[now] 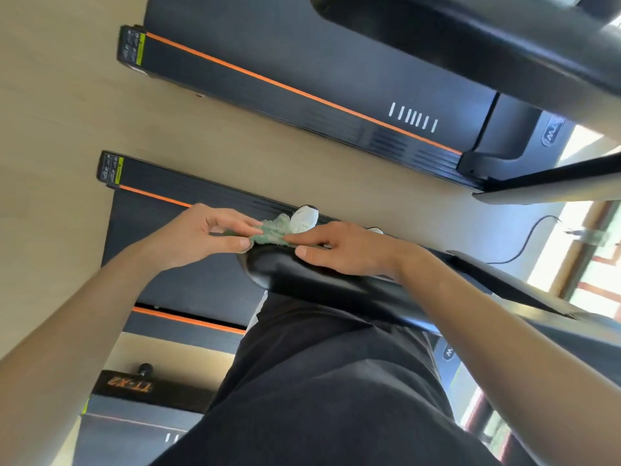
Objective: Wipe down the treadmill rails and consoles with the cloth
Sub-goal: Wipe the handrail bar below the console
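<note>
A crumpled green cloth (274,232) sits at the rounded end of a black treadmill handrail (302,274) in the middle of the view. My left hand (201,235) pinches the cloth's left edge between thumb and fingers. My right hand (339,248) lies over the rail, its fingers pinching the cloth's right side and its thumb along the rail. The rail runs down to the right toward the console, which is out of view.
I stand on the treadmill belt (188,264); my white shoes (304,218) show beyond the cloth. A second treadmill (302,92) with orange stripes lies across a strip of wooden floor (235,146). Its big black rail (487,38) fills the top right. A cable (527,240) trails near the window.
</note>
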Demonstrator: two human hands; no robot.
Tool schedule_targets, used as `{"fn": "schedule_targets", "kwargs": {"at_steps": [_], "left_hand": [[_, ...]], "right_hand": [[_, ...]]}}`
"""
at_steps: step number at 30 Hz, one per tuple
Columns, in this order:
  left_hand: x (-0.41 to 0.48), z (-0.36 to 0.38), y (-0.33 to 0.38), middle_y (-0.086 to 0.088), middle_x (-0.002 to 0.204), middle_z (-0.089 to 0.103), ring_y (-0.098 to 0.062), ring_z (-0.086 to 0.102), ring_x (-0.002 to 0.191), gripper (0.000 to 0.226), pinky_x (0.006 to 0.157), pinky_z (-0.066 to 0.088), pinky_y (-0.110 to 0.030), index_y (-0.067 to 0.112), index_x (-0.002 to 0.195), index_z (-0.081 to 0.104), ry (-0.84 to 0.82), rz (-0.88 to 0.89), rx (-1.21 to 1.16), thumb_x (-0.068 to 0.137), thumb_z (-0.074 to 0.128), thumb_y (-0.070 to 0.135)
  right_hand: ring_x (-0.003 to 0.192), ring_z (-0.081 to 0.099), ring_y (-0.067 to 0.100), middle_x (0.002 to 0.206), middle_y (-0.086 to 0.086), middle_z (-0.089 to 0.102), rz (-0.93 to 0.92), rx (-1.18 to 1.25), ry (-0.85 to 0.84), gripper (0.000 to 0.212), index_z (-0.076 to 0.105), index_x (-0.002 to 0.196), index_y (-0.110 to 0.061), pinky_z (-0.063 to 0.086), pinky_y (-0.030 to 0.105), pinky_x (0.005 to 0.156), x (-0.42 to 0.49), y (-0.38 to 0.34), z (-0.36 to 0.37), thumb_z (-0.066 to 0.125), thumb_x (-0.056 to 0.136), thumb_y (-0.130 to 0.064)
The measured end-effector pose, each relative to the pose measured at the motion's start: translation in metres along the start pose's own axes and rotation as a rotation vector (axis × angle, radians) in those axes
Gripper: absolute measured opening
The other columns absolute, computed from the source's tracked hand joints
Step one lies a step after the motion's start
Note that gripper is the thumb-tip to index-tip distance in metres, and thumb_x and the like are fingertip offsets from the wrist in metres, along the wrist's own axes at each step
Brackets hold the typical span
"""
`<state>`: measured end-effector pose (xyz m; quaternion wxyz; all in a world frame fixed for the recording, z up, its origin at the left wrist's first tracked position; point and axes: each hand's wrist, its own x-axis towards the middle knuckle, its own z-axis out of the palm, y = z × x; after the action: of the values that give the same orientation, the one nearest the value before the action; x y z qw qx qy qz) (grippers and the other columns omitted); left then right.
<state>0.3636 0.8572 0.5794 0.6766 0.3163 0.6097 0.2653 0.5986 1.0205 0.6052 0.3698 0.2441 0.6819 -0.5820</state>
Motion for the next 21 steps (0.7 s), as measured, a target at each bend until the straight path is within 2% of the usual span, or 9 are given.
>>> {"fn": "schedule_targets", "kwargs": {"at_steps": [3,5,7,10,12,14,16,19,21], "left_hand": [[-0.002,0.003,0.003,0.014,0.120,0.073,-0.007,0.065,0.120,0.023,0.111,0.042,-0.034,0.040,0.099,0.081,0.012,0.046,0.032,0.079,0.076,0.029],[0.001,0.006,0.005,0.013,0.118,0.074,-0.008,0.065,0.120,0.022,0.110,0.043,-0.033,0.036,0.099,0.082,-0.003,0.065,0.039,0.079,0.077,0.029],[0.007,0.009,0.010,0.015,0.116,0.074,-0.005,0.064,0.119,0.024,0.109,0.042,-0.025,0.029,0.102,0.082,-0.034,0.073,0.072,0.079,0.077,0.029],[0.020,0.016,0.023,0.019,0.111,0.074,0.001,0.064,0.115,0.021,0.100,0.039,-0.007,0.025,0.103,0.082,-0.112,0.081,0.151,0.082,0.078,0.025],[0.032,0.021,0.031,0.020,0.111,0.074,0.002,0.064,0.116,0.017,0.104,0.039,-0.010,0.026,0.101,0.083,-0.188,0.040,0.177,0.084,0.080,0.024],[0.044,0.029,0.039,0.022,0.112,0.074,0.002,0.063,0.117,0.017,0.109,0.040,-0.023,0.031,0.098,0.083,-0.269,0.007,0.206,0.081,0.085,0.036],[0.056,0.039,0.047,0.022,0.114,0.073,0.003,0.063,0.117,0.023,0.110,0.040,-0.028,0.033,0.096,0.083,-0.330,-0.015,0.226,0.076,0.087,0.045],[0.071,0.059,0.057,0.021,0.114,0.073,0.005,0.064,0.113,0.014,0.109,0.041,-0.024,0.028,0.096,0.084,-0.385,-0.023,0.256,0.083,0.082,0.028],[0.080,0.075,0.062,0.022,0.114,0.073,0.005,0.064,0.112,0.013,0.106,0.041,-0.022,0.027,0.098,0.084,-0.419,-0.005,0.274,0.085,0.080,0.024]], "right_hand": [[0.136,0.045,0.000,0.149,-0.023,0.048,-0.022,0.032,0.042,0.044,0.042,0.138,-0.061,0.033,0.035,0.118,-0.008,0.006,0.008,0.042,0.094,-0.062],[0.134,0.047,0.002,0.150,-0.021,0.048,-0.025,0.051,0.075,0.045,0.045,0.141,-0.056,0.035,0.037,0.117,-0.016,0.013,0.012,0.045,0.096,-0.057],[0.133,0.050,0.005,0.149,-0.018,0.050,-0.035,0.045,0.112,0.048,0.048,0.143,-0.047,0.038,0.038,0.114,-0.026,0.018,0.015,0.047,0.096,-0.055],[0.134,0.049,0.003,0.148,-0.019,0.051,-0.023,0.063,0.144,0.053,0.050,0.144,-0.043,0.039,0.037,0.114,-0.041,0.030,0.019,0.046,0.093,-0.060],[0.133,0.050,0.003,0.148,-0.020,0.051,0.005,0.088,0.164,0.054,0.051,0.143,-0.045,0.038,0.037,0.115,-0.053,0.037,0.019,0.046,0.092,-0.063],[0.132,0.052,0.004,0.147,-0.021,0.052,0.026,0.089,0.185,0.054,0.050,0.142,-0.049,0.038,0.037,0.115,-0.064,0.044,0.018,0.045,0.091,-0.066],[0.128,0.055,0.007,0.143,-0.021,0.056,0.058,0.091,0.199,0.046,0.051,0.141,-0.050,0.040,0.038,0.113,-0.074,0.053,0.016,0.048,0.096,-0.059],[0.118,0.059,0.008,0.138,-0.021,0.060,0.114,0.070,0.234,0.041,0.052,0.138,-0.053,0.044,0.039,0.108,-0.090,0.065,0.015,0.049,0.098,-0.055],[0.113,0.060,0.011,0.135,-0.021,0.063,0.153,0.048,0.278,0.038,0.052,0.137,-0.054,0.043,0.042,0.108,-0.104,0.073,0.018,0.050,0.099,-0.052]]}}
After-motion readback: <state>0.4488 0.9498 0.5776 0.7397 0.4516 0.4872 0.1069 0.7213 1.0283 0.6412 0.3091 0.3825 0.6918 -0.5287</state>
